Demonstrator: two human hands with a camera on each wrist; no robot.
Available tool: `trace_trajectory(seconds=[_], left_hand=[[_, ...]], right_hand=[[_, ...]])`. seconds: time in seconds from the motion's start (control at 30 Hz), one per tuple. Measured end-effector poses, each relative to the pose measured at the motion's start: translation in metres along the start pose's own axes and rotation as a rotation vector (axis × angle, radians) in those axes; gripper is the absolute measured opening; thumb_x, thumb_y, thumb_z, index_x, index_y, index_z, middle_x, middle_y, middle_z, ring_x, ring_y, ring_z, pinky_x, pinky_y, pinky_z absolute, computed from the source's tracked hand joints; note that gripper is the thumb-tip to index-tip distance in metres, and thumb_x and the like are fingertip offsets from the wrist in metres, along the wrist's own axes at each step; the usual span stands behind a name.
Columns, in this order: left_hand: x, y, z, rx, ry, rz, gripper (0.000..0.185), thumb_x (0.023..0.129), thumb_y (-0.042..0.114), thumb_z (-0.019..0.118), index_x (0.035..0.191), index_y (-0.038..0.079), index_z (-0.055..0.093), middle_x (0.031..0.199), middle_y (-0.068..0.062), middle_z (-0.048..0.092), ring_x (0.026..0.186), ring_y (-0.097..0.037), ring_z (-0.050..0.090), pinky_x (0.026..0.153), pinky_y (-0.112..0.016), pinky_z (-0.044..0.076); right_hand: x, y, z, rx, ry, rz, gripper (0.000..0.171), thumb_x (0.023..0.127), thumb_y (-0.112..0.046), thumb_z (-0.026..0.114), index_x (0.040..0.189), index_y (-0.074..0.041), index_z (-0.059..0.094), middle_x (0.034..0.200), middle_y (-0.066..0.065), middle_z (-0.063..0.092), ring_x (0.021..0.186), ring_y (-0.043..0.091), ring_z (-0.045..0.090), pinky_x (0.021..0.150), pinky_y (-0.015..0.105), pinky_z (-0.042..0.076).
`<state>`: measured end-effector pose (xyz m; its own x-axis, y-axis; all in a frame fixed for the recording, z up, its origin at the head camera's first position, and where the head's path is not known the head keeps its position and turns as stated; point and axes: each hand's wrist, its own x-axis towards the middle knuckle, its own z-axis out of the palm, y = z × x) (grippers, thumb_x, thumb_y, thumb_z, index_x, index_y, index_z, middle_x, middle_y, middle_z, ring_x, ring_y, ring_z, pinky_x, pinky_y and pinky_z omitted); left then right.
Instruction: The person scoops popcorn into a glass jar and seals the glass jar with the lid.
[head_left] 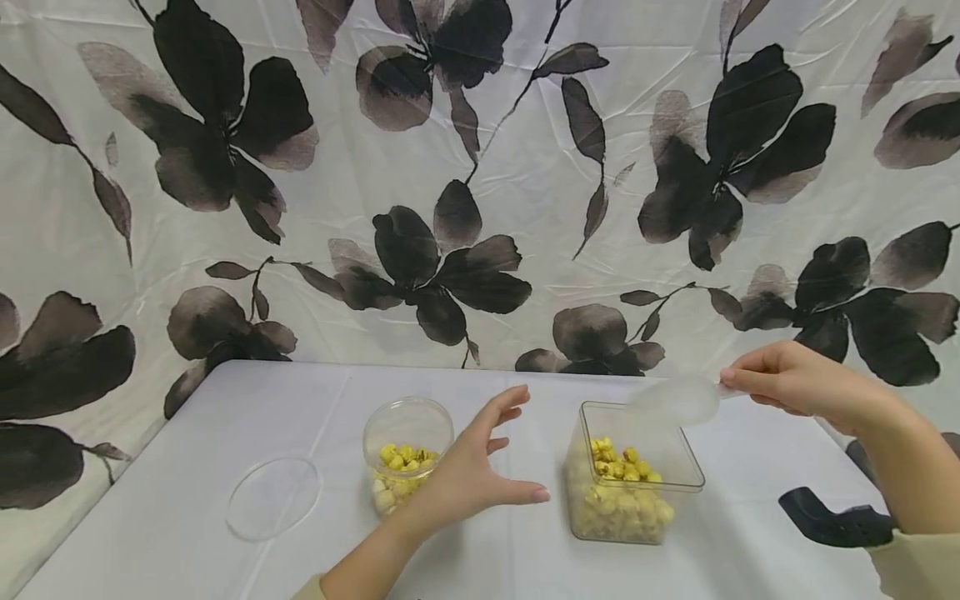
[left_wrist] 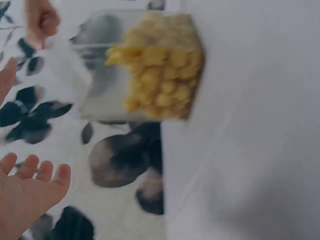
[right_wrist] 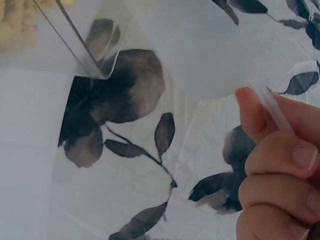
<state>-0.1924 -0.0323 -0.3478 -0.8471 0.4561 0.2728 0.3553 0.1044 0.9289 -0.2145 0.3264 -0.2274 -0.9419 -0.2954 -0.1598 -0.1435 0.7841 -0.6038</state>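
Note:
My right hand (head_left: 802, 383) pinches the thin handle of a translucent white plastic scoop (head_left: 678, 400). The scoop's broad rounded head overlaps the back right rim of a clear square container (head_left: 622, 521), which holds yellow popcorn (right_wrist: 20, 22) in its lower part. To the left of that container, my left hand (head_left: 468, 475) hovers with fingers and thumb spread, holding nothing. Partly behind this hand stands a clear round tub (head_left: 375, 442), also with popcorn (head_left: 397, 479) inside. In the left wrist view the popcorn (left_wrist: 165, 75) lies below the square container's rim.
A clear round lid (head_left: 273, 498) lies on the white-covered table (head_left: 517, 567) left of the round tub. Behind the table hangs a floral cloth (head_left: 525, 167). A black curved piece (head_left: 836, 518) sits by the right wrist.

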Motion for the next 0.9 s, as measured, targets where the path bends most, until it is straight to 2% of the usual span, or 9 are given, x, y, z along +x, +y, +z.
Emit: trace_trajectory(seconds=[0.1, 0.13, 0.2, 0.27, 0.33, 0.43, 0.6, 0.8, 0.9], left_hand=[[0.004, -0.012, 0.015, 0.002, -0.04, -0.033, 0.095, 0.068, 0.019, 0.084, 0.144, 0.029, 0.027, 0.145, 0.01, 0.032, 0.132, -0.014, 0.032, 0.102, -0.041, 0.035], [0.006, -0.015, 0.019, -0.007, -0.051, -0.045, 0.096, 0.068, 0.02, 0.084, 0.144, 0.029, 0.026, 0.145, 0.011, 0.031, 0.132, -0.015, 0.032, 0.102, -0.042, 0.035], [0.01, -0.019, 0.026, -0.03, -0.071, -0.065, 0.096, 0.069, 0.02, 0.083, 0.145, 0.031, 0.025, 0.147, 0.011, 0.028, 0.134, -0.017, 0.029, 0.102, -0.043, 0.034], [0.014, -0.021, 0.032, -0.051, -0.093, -0.09, 0.097, 0.07, 0.021, 0.083, 0.145, 0.032, 0.023, 0.149, 0.01, 0.025, 0.136, -0.02, 0.027, 0.103, -0.044, 0.033], [0.018, -0.022, 0.038, -0.075, -0.104, -0.103, 0.098, 0.07, 0.021, 0.083, 0.146, 0.03, 0.021, 0.15, 0.007, 0.023, 0.136, -0.022, 0.025, 0.103, -0.044, 0.033], [0.023, -0.023, 0.047, -0.097, -0.1, -0.11, 0.099, 0.07, 0.021, 0.083, 0.147, 0.027, 0.02, 0.151, 0.003, 0.022, 0.137, -0.025, 0.024, 0.103, -0.045, 0.033], [0.031, -0.029, 0.06, -0.103, -0.069, -0.106, 0.102, 0.068, 0.02, 0.084, 0.147, 0.023, 0.02, 0.151, 0.002, 0.022, 0.137, -0.024, 0.023, 0.102, -0.045, 0.033], [0.038, -0.029, 0.072, -0.085, -0.042, -0.15, 0.109, 0.065, 0.024, 0.085, 0.148, 0.029, 0.014, 0.15, 0.01, 0.016, 0.137, -0.019, 0.022, 0.102, -0.044, 0.033], [0.041, -0.028, 0.075, -0.065, -0.025, -0.144, 0.114, 0.064, 0.026, 0.086, 0.148, 0.031, 0.009, 0.151, 0.009, 0.013, 0.137, -0.019, 0.02, 0.103, -0.048, 0.029]], right_hand=[[0.002, -0.01, 0.008, -0.11, 0.006, -0.02, 0.028, 0.096, -0.02, 0.052, 0.103, 0.003, 0.067, 0.098, 0.008, 0.064, 0.088, 0.021, 0.056, 0.073, 0.046, 0.05], [0.003, -0.014, 0.011, -0.145, 0.011, -0.04, 0.026, 0.095, -0.019, 0.053, 0.101, 0.002, 0.068, 0.097, 0.008, 0.066, 0.09, 0.025, 0.058, 0.075, 0.05, 0.049], [0.004, -0.021, 0.017, -0.217, 0.03, -0.074, 0.023, 0.093, -0.017, 0.056, 0.096, 0.001, 0.07, 0.092, 0.006, 0.067, 0.084, 0.024, 0.059, 0.07, 0.047, 0.05], [0.006, -0.027, 0.024, -0.287, 0.048, -0.124, 0.018, 0.091, -0.014, 0.058, 0.089, -0.003, 0.072, 0.079, 0.001, 0.065, 0.071, 0.017, 0.056, 0.062, 0.037, 0.049], [0.008, -0.032, 0.032, -0.354, 0.063, -0.164, 0.015, 0.089, -0.013, 0.059, 0.083, -0.007, 0.071, 0.068, -0.005, 0.057, 0.059, 0.011, 0.047, 0.054, 0.029, 0.04], [0.011, -0.038, 0.044, -0.441, 0.081, -0.21, 0.019, 0.089, -0.011, 0.06, 0.071, -0.014, 0.066, 0.056, -0.009, 0.042, 0.05, 0.008, 0.036, 0.047, 0.025, 0.031], [0.015, -0.045, 0.06, -0.612, 0.162, -0.23, 0.03, 0.087, -0.012, 0.063, 0.059, -0.019, 0.054, 0.052, -0.009, 0.035, 0.047, 0.007, 0.032, 0.044, 0.025, 0.026], [0.015, -0.049, 0.082, -0.917, 0.273, -0.312, 0.02, 0.079, -0.015, 0.073, 0.062, -0.016, 0.062, 0.054, -0.006, 0.048, 0.045, 0.012, 0.042, 0.038, 0.031, 0.038], [0.012, -0.053, 0.096, -1.033, 0.326, -0.367, 0.027, 0.072, -0.009, 0.076, 0.056, -0.015, 0.056, 0.05, -0.004, 0.046, 0.042, 0.013, 0.041, 0.036, 0.033, 0.039]])
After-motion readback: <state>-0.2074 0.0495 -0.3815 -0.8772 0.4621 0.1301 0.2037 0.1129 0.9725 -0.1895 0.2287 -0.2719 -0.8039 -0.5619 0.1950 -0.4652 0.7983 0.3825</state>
